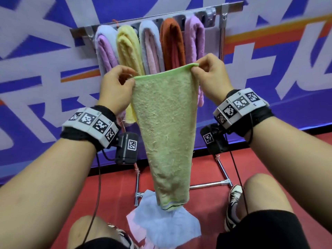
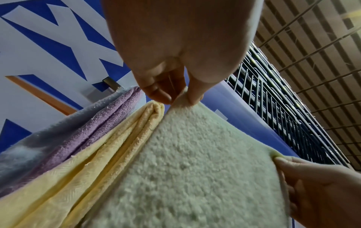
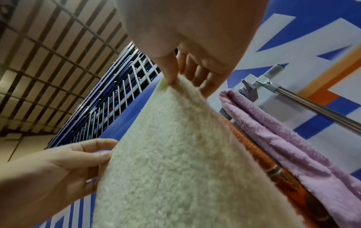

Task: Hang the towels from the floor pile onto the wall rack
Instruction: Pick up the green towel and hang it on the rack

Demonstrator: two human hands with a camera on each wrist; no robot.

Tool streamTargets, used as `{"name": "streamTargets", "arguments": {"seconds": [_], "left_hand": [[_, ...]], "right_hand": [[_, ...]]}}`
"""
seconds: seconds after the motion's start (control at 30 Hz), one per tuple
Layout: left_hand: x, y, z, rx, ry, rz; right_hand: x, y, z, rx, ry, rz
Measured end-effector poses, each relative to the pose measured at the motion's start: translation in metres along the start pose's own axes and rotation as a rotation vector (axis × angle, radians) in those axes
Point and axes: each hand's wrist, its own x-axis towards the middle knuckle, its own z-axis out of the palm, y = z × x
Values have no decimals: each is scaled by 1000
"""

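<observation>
I hold a green towel (image 1: 166, 126) up by its top edge, and it hangs straight down in front of the rack. My left hand (image 1: 132, 80) pinches the top left corner and my right hand (image 1: 195, 67) pinches the top right corner. The left wrist view shows my left hand (image 2: 178, 98) pinching the towel (image 2: 195, 169) between thumb and fingers. In the right wrist view my right hand (image 3: 176, 82) pinches the towel (image 3: 175, 162) the same way. The metal rack (image 1: 222, 10) behind it carries several folded towels (image 1: 172, 44). A light blue towel (image 1: 161, 223) lies on the red floor.
The rack's steel legs and foot bar (image 1: 208, 185) stand on the red floor just ahead of my knees. A pink towel (image 1: 133, 223) peeks out under the blue one. My right shoe (image 1: 233, 207) is beside the foot bar. A blue and white banner (image 1: 45, 69) covers the wall.
</observation>
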Motion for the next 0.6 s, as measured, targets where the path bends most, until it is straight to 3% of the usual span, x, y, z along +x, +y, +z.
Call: {"name": "streamTargets", "arguments": {"seconds": [0.3,0.6], "left_hand": [[-25,-38,25,-1,-256,-125],[-45,-60,49,277,-744,2]], "right_hand": [[-11,60,14,-199,-27,219],[-20,106,44,-340,-104,287]]}}
